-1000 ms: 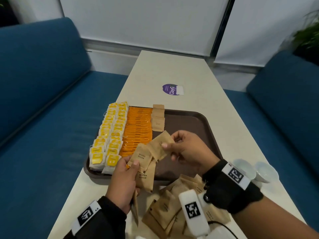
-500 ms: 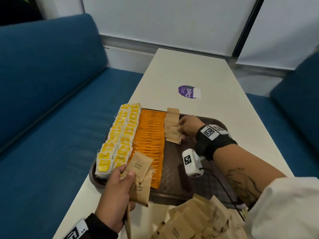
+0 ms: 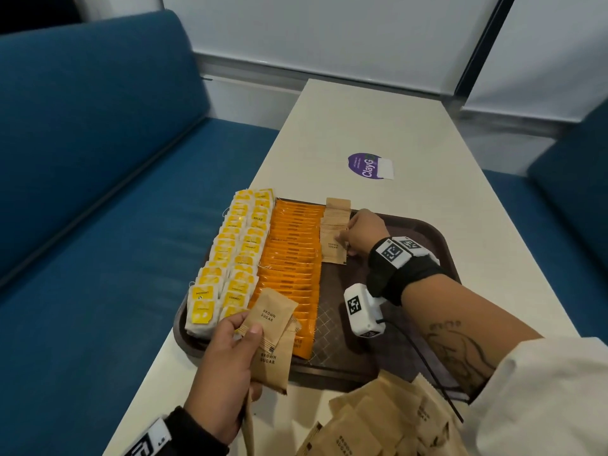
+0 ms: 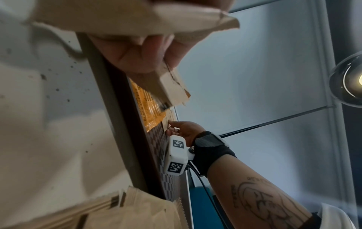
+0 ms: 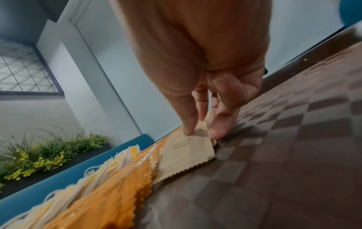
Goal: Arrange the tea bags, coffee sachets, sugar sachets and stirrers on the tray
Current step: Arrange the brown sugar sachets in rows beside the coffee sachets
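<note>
A brown tray holds two columns of yellow tea bags, a column of orange coffee sachets and a short row of brown sugar sachets at its far middle. My right hand pinches the right edge of the front sugar sachet of that row, which lies flat against the coffee sachets. In the right wrist view the thumb presses on this sachet. My left hand holds a few sugar sachets over the tray's near left corner.
A loose pile of brown sugar sachets lies on the white table by the near edge. A purple sticker sits beyond the tray. Blue benches flank the table. The tray's right half shows bare.
My right hand took one sugar sachet from the bunch in my left hand, carried it to the far row and set it down at the row's front. My left hand stayed near the tray's near corner.
</note>
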Available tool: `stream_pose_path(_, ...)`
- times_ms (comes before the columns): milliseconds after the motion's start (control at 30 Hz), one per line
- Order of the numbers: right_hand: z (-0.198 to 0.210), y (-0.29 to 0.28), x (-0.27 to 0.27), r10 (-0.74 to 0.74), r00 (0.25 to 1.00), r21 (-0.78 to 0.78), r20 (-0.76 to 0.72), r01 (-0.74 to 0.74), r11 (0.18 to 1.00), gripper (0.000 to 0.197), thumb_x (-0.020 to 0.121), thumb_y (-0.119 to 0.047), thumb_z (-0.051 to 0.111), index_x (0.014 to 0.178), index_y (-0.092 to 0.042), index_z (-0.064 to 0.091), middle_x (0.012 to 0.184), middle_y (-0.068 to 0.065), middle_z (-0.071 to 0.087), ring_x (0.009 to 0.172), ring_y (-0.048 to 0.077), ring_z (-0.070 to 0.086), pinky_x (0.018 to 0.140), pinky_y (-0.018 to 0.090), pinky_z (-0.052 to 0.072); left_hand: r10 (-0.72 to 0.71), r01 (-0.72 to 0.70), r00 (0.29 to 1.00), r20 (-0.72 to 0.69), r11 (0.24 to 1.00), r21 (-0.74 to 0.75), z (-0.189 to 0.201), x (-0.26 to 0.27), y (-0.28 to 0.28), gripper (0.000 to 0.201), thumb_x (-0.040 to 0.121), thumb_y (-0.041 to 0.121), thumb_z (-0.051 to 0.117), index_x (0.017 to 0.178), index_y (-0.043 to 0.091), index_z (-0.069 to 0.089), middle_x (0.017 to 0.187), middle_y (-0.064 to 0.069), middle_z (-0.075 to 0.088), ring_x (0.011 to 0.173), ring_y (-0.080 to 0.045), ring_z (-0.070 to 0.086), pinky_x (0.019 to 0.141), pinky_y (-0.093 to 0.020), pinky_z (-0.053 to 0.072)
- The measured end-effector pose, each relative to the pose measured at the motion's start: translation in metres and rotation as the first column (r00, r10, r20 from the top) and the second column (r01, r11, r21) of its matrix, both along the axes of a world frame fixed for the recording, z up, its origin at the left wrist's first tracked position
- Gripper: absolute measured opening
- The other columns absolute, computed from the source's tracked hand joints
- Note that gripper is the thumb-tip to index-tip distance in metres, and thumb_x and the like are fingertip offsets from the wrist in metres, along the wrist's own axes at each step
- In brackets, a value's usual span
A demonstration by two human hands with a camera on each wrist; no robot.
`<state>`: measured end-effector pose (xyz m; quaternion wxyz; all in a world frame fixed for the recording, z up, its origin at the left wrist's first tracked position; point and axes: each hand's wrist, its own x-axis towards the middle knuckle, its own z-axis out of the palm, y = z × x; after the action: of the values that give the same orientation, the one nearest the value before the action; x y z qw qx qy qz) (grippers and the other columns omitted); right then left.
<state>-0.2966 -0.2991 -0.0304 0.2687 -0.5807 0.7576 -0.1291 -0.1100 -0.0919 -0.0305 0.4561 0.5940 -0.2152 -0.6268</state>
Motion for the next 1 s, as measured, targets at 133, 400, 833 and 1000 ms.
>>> stream_pose_path(133,0.017,0.024,-0.011,-0.028,0.982,-0.083,0.188,0.044,0.996,0.017,0.089,-0.017,0.063,0.087,-0.012,0.048,0.075,0.000,0.053,0.064,0.014,0.059,0.071,0.031,0.056,-0.018,0.018,1.000,0.001,0.999,-0.033,0.007,-0.003,0.002,0.020,0.098,0.017,0.042,0.115,0.021,0.050,0.094,-0.011,0.065,0.063,-0.016,0.052,0.029,-0.017,0.030)
stream_pose_path(400,0.060,0.135,0.005,0.201,0.874,0.088,0.442,-0.266,0.960,0.037,0.079,-0.047,0.067,0.095,-0.013,0.061,0.077,-0.001,0.065,0.058,0.004,0.058,0.050,0.017,0.040,-0.058,0.058,0.998,0.008,0.990,-0.130,0.016,-0.013,0.010,0.019,0.096,0.015,0.046,0.113,0.019,0.051,0.099,-0.011,0.065,0.069,-0.016,0.055,0.032,-0.012,0.035)
stream_pose_path(833,0.047,0.197,0.007,-0.018,0.729,0.019,0.684,0.007,1.000,0.010,0.092,-0.010,0.057,0.101,-0.005,0.055,0.075,0.008,0.065,0.049,0.009,0.055,0.042,0.016,0.043,-0.200,0.203,0.978,0.053,0.977,-0.068,0.016,-0.024,0.024,0.032,0.089,-0.002,0.047,0.105,0.027,0.050,0.101,-0.014,0.060,0.062,-0.017,0.047,0.030,-0.016,0.031)
stream_pose_path(1000,0.047,0.143,-0.012,-0.021,0.822,-0.076,0.569,0.078,0.994,0.012,0.097,-0.007,0.048,0.107,-0.011,0.053,0.087,0.002,0.063,0.046,0.004,0.050,0.036,0.010,0.036,-0.164,0.166,0.985,0.045,0.984,-0.060,0.015,-0.019,0.023,0.034,0.089,-0.003,0.048,0.109,0.026,0.049,0.098,-0.009,0.058,0.061,-0.018,0.045,0.032,-0.018,0.029)
